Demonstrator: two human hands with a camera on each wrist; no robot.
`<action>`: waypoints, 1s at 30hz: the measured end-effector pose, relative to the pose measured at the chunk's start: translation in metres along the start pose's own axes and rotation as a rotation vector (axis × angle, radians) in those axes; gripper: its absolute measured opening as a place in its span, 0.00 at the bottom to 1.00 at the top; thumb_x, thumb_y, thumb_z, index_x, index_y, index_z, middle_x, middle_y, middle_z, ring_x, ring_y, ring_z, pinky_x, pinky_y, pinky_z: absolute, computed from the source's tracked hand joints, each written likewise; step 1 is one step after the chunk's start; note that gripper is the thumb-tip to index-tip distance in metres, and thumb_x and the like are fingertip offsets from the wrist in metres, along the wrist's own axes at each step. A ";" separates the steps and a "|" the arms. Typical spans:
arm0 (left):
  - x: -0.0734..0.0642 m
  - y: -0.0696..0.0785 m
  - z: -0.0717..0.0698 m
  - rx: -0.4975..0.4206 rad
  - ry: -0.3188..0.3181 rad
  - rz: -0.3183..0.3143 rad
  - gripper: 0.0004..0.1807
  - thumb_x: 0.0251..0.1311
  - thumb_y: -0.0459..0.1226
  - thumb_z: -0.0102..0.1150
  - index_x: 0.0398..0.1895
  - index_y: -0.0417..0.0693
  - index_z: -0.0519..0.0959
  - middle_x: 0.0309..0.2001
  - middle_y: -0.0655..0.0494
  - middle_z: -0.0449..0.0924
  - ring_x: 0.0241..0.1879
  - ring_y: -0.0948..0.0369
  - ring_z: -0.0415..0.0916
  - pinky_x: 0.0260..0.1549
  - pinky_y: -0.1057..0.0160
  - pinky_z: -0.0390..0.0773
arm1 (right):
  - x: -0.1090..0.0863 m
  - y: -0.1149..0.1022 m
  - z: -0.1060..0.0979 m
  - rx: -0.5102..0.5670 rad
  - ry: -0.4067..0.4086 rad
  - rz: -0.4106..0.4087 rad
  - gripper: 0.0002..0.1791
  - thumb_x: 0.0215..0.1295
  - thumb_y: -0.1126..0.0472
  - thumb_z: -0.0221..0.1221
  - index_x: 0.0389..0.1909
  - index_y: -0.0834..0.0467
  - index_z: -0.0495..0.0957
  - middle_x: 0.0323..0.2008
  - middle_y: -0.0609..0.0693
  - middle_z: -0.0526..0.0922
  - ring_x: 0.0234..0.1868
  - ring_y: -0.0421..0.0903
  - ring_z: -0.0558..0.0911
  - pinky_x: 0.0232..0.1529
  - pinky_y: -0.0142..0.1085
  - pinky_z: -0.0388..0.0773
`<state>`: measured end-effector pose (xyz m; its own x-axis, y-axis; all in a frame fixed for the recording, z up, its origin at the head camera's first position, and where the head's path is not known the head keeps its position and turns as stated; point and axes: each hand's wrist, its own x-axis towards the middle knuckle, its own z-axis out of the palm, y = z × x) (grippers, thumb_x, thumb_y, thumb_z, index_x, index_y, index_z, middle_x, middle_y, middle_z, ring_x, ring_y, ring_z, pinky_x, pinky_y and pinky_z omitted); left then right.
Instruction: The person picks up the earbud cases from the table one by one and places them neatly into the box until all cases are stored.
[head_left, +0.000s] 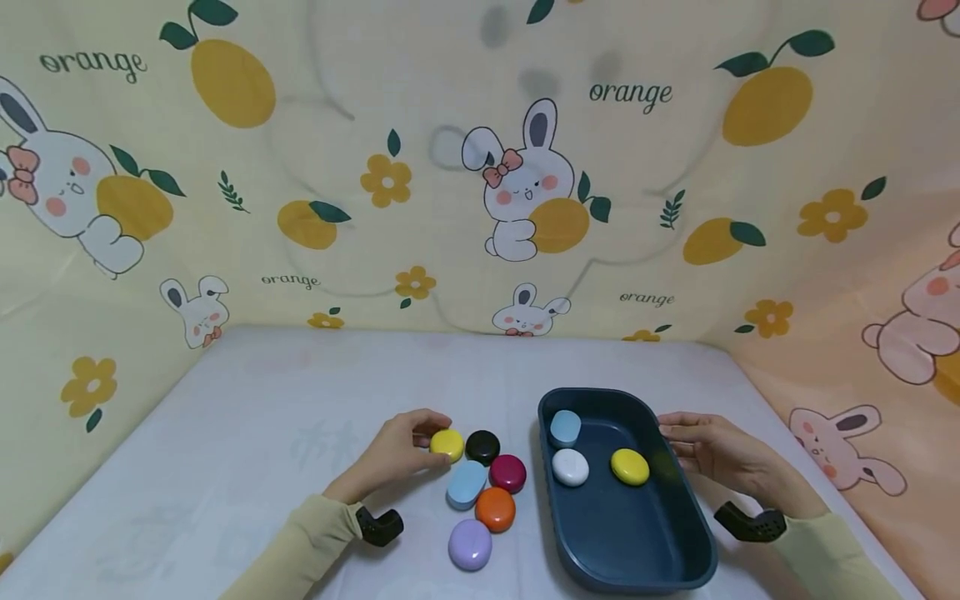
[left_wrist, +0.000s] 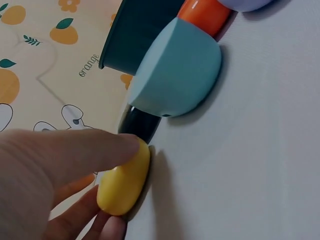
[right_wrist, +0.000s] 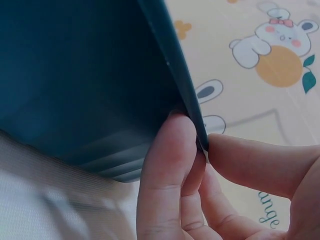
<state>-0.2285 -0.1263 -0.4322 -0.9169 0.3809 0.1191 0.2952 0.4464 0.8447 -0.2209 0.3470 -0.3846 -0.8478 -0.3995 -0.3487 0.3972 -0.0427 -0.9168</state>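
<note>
My left hand (head_left: pixel 396 447) pinches a glossy yellow rounded disc (head_left: pixel 447 446) on the white cloth. In the left wrist view the thumb lies on the near side of that yellow disc (left_wrist: pixel 122 187), with fingers beyond it. A black disc (head_left: pixel 482 447) is right beside it, and a light blue flat-faced piece (head_left: pixel 467 485) sits just nearer. My right hand (head_left: pixel 723 457) holds the right rim of a dark blue tray (head_left: pixel 630 550), its thumb and fingers on either side of the edge in the right wrist view. Inside lie a light blue piece (head_left: pixel 566 427), a white disc (head_left: pixel 571 467) and a yellow disc (head_left: pixel 629 467).
Left of the tray, close together on the white cloth (head_left: pixel 300 467), are a dark red disc (head_left: pixel 507 473), an orange disc (head_left: pixel 496 509) and a lilac disc (head_left: pixel 470 545). A printed fabric backdrop (head_left: pixel 420 92) stands behind and along both sides.
</note>
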 end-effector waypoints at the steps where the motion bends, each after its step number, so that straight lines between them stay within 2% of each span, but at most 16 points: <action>1: 0.000 0.000 0.000 0.002 -0.002 0.001 0.27 0.50 0.33 0.75 0.55 0.40 0.78 0.51 0.52 0.79 0.44 0.57 0.77 0.47 0.59 0.79 | 0.000 0.000 0.000 -0.001 0.001 -0.001 0.11 0.75 0.66 0.51 0.49 0.59 0.80 0.45 0.53 0.84 0.42 0.47 0.84 0.50 0.40 0.79; 16: 0.001 -0.004 0.005 0.019 0.005 0.007 0.29 0.47 0.36 0.77 0.55 0.41 0.78 0.49 0.55 0.79 0.43 0.58 0.77 0.47 0.60 0.79 | 0.000 0.001 -0.001 0.018 -0.010 -0.004 0.11 0.75 0.66 0.51 0.50 0.60 0.80 0.45 0.54 0.84 0.42 0.47 0.84 0.51 0.40 0.79; 30: 0.000 -0.002 0.003 0.015 0.004 0.023 0.29 0.47 0.36 0.77 0.53 0.40 0.77 0.49 0.53 0.79 0.42 0.57 0.77 0.47 0.58 0.79 | -0.001 0.000 0.001 -0.005 0.038 -0.002 0.10 0.74 0.66 0.52 0.50 0.60 0.80 0.45 0.54 0.84 0.42 0.47 0.84 0.50 0.41 0.79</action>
<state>-0.2288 -0.1246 -0.4355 -0.9110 0.3878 0.1403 0.3199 0.4497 0.8339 -0.2197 0.3464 -0.3839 -0.8612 -0.3644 -0.3543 0.3940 -0.0384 -0.9183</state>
